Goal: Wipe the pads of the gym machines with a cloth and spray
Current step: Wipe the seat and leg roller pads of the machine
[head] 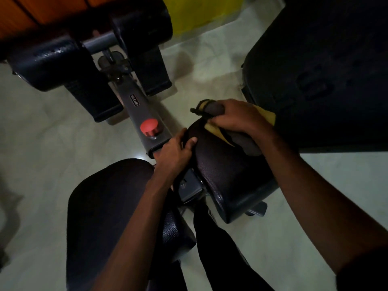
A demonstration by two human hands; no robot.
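Progress looks partial, as far as one dim view can show. The cloth (216, 131) lies bunched on the far end of the right pad (231, 177), so I judge this pad to be in hand rather than finished. No wet streak is clear enough to say how much of it is covered. Whether the left pad (105, 206), the rollers (142, 26) farther off or the big pad (325, 70) at the right edge are cleaned cannot be told; I judge most of that is left. Spray is not plainly in view. A short dark piece (199, 111) juts out past the cloth by the fingers, and I cannot tell what it is. The right hand (237, 118) reaches in from the right, forearm over the pad's outer side and knuckles up. Its fingers are curled down and clamped on the cloth, pressing it to the pad's far end. The left hand (176, 150) comes up the middle between the two pads and grips the right pad's inner edge, thumb lying on top and fingers wrapped round the edge, seemingly to steady it. The hands are near each other at the same end, not touching, with the red knob (149, 127) just beside the left one.
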